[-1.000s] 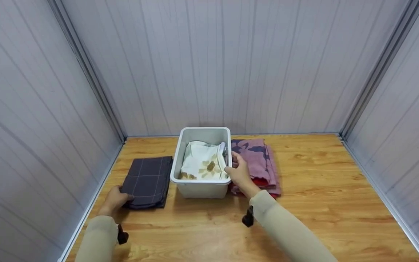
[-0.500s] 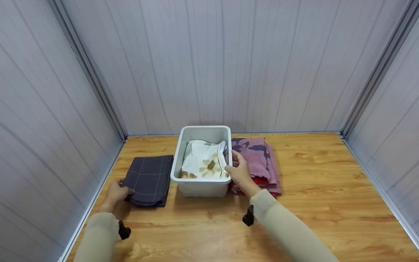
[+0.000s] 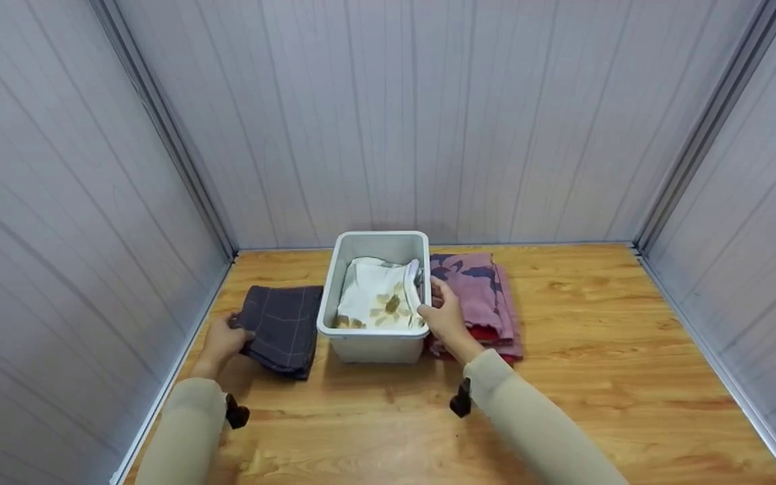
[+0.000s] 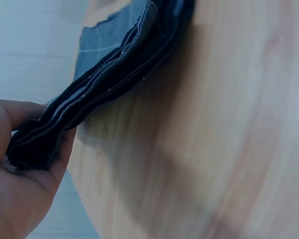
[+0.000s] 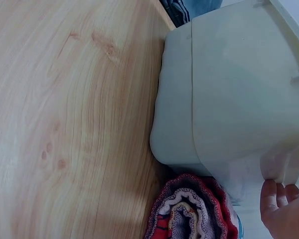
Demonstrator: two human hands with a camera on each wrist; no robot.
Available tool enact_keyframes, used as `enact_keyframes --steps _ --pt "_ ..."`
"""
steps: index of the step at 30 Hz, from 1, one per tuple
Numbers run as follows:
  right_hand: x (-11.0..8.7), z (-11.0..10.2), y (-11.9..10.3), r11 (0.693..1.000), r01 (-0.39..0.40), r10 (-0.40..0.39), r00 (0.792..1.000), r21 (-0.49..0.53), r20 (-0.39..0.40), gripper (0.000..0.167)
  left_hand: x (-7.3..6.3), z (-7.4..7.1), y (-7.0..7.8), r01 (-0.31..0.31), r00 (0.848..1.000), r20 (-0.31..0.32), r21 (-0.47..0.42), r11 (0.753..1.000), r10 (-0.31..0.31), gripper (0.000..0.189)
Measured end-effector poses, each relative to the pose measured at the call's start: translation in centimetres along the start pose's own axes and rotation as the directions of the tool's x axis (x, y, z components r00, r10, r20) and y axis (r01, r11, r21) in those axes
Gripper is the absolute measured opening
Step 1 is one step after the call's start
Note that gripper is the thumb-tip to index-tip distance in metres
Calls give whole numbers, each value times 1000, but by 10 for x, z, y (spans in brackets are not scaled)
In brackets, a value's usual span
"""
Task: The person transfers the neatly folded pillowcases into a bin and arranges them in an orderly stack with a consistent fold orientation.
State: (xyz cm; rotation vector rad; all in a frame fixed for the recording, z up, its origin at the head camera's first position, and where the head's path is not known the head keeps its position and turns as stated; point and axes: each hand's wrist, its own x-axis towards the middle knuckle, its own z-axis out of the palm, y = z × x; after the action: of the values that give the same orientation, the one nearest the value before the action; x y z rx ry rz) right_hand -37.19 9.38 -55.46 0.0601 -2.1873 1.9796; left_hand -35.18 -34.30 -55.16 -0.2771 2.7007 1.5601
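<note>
In the head view my left hand [image 3: 221,342] pinches the near-left edge of a folded dark checked cloth [image 3: 281,327], thumb on top. The left wrist view shows the cloth's stacked layers [image 4: 97,87] between thumb and fingers, the held end raised off the table. A pale grey plastic bin [image 3: 374,350] stands just right of it, with a folded white flower-patterned cloth [image 3: 368,286] inside. My right hand [image 3: 447,320] holds the bin's right rim with the thumb at the edge. In the right wrist view its fingertips [image 5: 270,191] lie against the bin's outer wall.
Folded purple cloths [image 3: 472,296] with a dark leaf pattern and red edges lie against the bin's right side. All this sits on a wood-grain table [image 3: 374,424] between pale panel walls [image 3: 388,121] at the back and both sides.
My left hand has moved slightly forward and right, lifting and bending the dark cloth's near-left edge. The right hand stays at the bin's rim.
</note>
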Motion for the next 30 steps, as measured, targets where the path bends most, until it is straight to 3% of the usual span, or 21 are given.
enact_keyframes --steps 9,18,30 --pt "0 -1 -2 1000 -14 14 1000 0 1 80 3 2 29 0 1000 21 -32 999 1 70" --pt "-3 1 -5 1000 -4 4 1000 10 4 80 4 -1 58 -66 997 24 -45 997 67 66" --pt "-3 1 -4 1000 -4 4 1000 15 12 80 4 -2 92 -100 994 29 -103 990 103 67"
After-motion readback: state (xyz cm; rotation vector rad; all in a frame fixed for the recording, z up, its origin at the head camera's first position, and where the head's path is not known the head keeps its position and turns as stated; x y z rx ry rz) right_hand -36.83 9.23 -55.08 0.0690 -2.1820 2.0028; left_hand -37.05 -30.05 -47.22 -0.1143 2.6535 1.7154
